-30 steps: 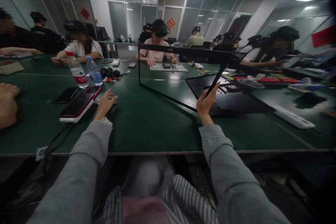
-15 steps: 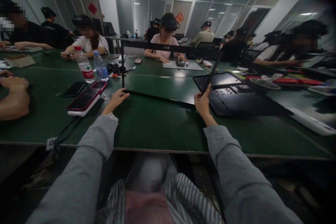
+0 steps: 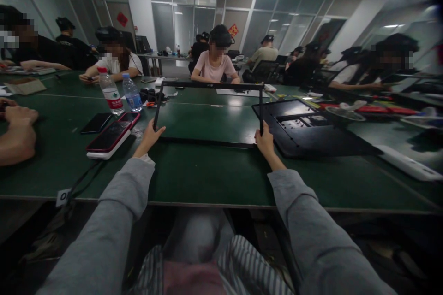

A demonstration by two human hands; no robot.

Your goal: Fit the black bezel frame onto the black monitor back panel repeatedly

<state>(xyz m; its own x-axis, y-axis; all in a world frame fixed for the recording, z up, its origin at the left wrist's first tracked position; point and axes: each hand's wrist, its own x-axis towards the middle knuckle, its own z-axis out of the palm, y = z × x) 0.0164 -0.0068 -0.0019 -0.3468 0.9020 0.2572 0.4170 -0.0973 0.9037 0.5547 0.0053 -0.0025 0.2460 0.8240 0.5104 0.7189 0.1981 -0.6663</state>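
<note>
A thin black rectangular frame [image 3: 211,142] is held up over the green table, tilted, with the table showing through its opening. My left hand [image 3: 151,136] grips its left side near the lower corner, thumb toward the inside. At the lower right corner my right hand [image 3: 266,142] is closed round the right side. Just right of that hand lies a dark open laptop shell [image 3: 311,133] with bare metal parts showing in it.
Left of my left hand are a red-edged phone on a white block [image 3: 109,140], a black phone [image 3: 96,123] and two bottles [image 3: 111,94]. Another person's forearm [image 3: 19,136] rests at far left. A white bar [image 3: 410,162] lies at right. People sit across the table.
The black frame's top edge has come down and its right side has swung inward, so it now faces me more squarely. Both hands still hold it.
</note>
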